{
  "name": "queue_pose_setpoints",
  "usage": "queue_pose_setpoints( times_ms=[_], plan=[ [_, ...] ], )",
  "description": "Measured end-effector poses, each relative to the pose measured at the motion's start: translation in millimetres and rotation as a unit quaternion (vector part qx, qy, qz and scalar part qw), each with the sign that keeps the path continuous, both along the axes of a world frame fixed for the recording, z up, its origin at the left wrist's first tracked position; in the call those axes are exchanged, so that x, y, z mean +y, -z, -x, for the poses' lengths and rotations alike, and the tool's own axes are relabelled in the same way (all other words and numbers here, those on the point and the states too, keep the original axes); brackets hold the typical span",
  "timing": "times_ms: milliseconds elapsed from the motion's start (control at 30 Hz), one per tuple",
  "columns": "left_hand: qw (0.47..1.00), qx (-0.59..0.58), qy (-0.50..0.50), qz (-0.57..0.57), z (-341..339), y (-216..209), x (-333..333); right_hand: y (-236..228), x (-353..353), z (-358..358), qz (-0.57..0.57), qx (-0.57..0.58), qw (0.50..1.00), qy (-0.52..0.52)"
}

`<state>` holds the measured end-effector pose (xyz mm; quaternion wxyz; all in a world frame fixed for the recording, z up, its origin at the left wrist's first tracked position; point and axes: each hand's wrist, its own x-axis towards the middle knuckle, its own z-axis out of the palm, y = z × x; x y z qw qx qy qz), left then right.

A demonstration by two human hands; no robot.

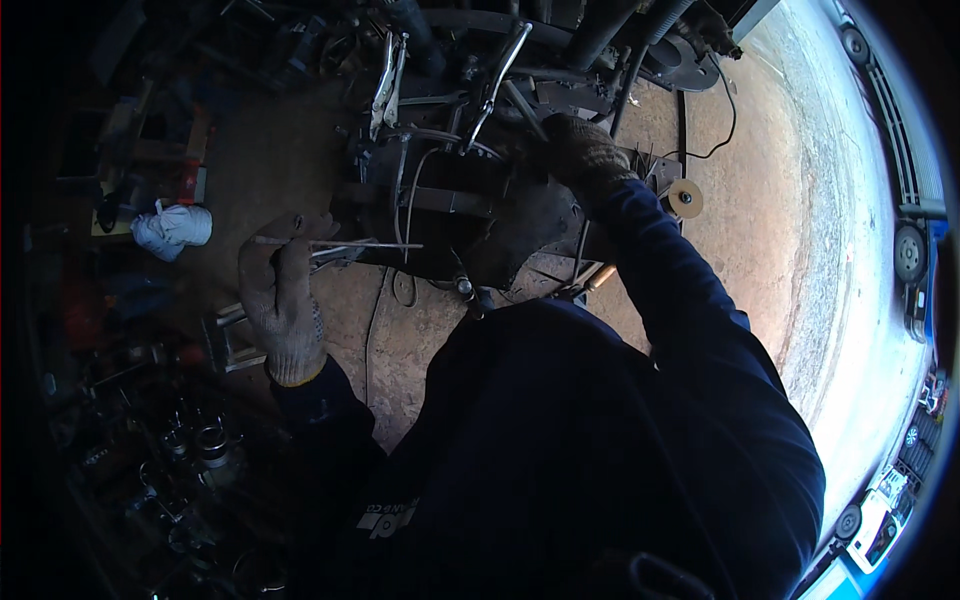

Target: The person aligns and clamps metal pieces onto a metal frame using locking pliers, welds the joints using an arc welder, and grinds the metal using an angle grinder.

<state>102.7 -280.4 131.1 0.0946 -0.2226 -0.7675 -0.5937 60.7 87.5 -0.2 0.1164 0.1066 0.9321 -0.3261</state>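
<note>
Head view: reaching into deep shadow with the gloved right hand (585, 158) at a dark metal assembly (430, 198), hiding its fingertips and leaving the fingers' state impossible to tell. Losing the metal clutter (212, 445) at lower left to gloom, and cutting off a parked truck (909, 255) at the curved right rim. Holding a thin rod (385, 244) in the gloved left hand (282, 300), clamping fingers and thumb on it toward its left end and covering part of its length. Extending the rod nearly level toward the right, straight, slender and dull brownish gray, with the free tip standing out against the assembly's dark near side. Showing silver locking pliers (384, 98) beyond it, plus a tan disc (685, 198) just beside the right sleeve (680, 270).
</note>
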Motion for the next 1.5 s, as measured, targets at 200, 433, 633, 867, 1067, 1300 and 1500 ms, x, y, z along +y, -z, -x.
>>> queue_pose_setpoints(
  times_ms=[200, 433, 633, 867, 1067, 1300, 1500],
  plan=[
    [0.999, -0.023, -0.016, -0.018, -6.1, 17.0, -19.3, -17.3, -12.1, 60.2, -0.107, 0.058, 0.986, -0.111],
    [0.998, -0.046, -0.018, -0.036, -6.6, 2.3, -10.3, 4.0, -17.1, 44.4, -0.164, 0.255, 0.951, -0.057],
    [0.999, 0.019, -0.030, 0.020, 14.4, 19.1, -18.4, -3.7, -52.5, -38.9, -0.065, 0.276, 0.939, -0.197],
    [0.995, 0.071, 0.049, 0.054, 41.1, -16.9, 58.5, 25.4, -73.3, -29.4, 0.033, 0.234, 0.959, -0.158],
    [0.964, 0.130, 0.201, 0.116, 58.1, -31.2, 80.7, 6.3, -77.4, -38.6, -0.088, 0.259, 0.942, -0.193],
    [0.947, 0.127, 0.291, -0.045, 65.0, -22.5, 109.9, -19.6, -90.3, -95.1, -0.065, 0.335, 0.939, 0.032],
    [0.952, -0.003, 0.297, 0.070, 77.3, -12.4, 96.9, -53.9, -115.4, -153.9, 0.067, 0.516, 0.812, 0.265]
  ],
)
